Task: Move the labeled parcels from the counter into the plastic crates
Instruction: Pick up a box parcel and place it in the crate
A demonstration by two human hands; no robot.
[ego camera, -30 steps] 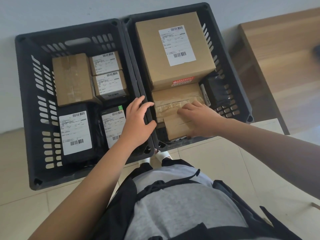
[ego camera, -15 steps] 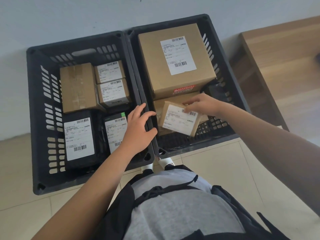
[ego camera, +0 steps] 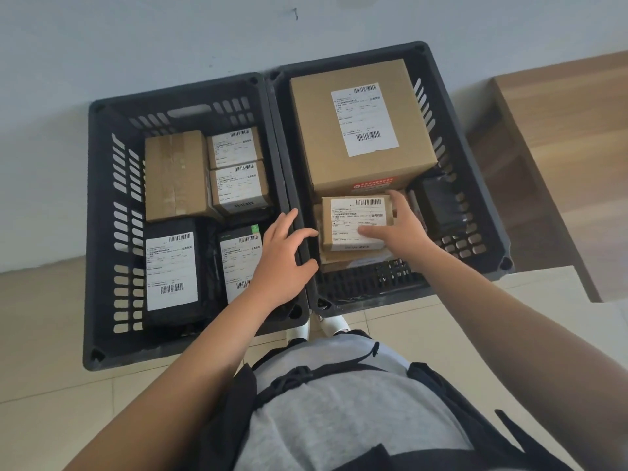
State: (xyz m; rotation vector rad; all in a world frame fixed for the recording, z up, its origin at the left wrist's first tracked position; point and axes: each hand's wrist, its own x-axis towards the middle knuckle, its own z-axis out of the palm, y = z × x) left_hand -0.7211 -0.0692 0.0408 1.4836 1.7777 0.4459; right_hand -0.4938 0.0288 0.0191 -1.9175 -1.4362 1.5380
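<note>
In the right crate, near side: small labeled parcel being set down, label up.

Right hand grips the parcel at its right edge, thumb on the label, fingers curled behind; parcel lies on a flat brown parcel just in front of the big carton. Left hand rests with fingers spread on the rims where the two crates meet, holding nothing. Left crate holds five parcels. Step judged: placement nearly done. Next: let go, lift the hand clear without dragging the parcel, return to the tabletop for another.
</note>
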